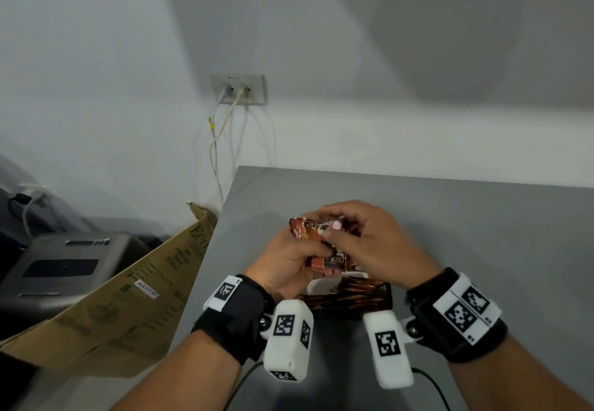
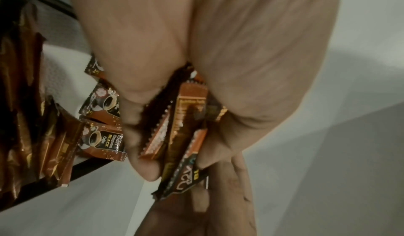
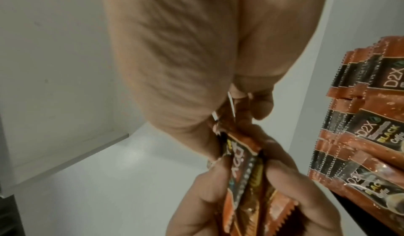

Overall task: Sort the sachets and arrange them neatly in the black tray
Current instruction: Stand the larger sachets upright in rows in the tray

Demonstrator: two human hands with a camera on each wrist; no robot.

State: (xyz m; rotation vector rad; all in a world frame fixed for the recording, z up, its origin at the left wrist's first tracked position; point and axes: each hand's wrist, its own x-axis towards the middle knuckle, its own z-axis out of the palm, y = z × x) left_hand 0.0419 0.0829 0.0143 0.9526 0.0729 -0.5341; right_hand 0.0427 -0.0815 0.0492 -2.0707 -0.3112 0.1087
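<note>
Both hands hold one bundle of orange-brown coffee sachets (image 1: 305, 230) just above the black tray (image 1: 388, 295). My left hand (image 1: 308, 246) grips the bundle's lower part, its fingers curled round it (image 2: 179, 162). At the bundle's upper end, my right hand (image 1: 332, 230) pinches the sachets (image 3: 247, 170) between thumb and fingers (image 3: 238, 115). Inside the tray (image 2: 91, 168) stand a row of orange D2X Black sachets (image 3: 360, 136) and a row of darker brown sachets (image 2: 22, 118). The hands and wrist cameras hide much of the tray in the head view.
The grey table (image 1: 482, 234) ends at an edge to the left of my hands. Beyond that edge lie an open cardboard box (image 1: 128, 298) and a grey appliance (image 1: 64, 266). A wall socket (image 1: 238, 89) with two cables hangs behind.
</note>
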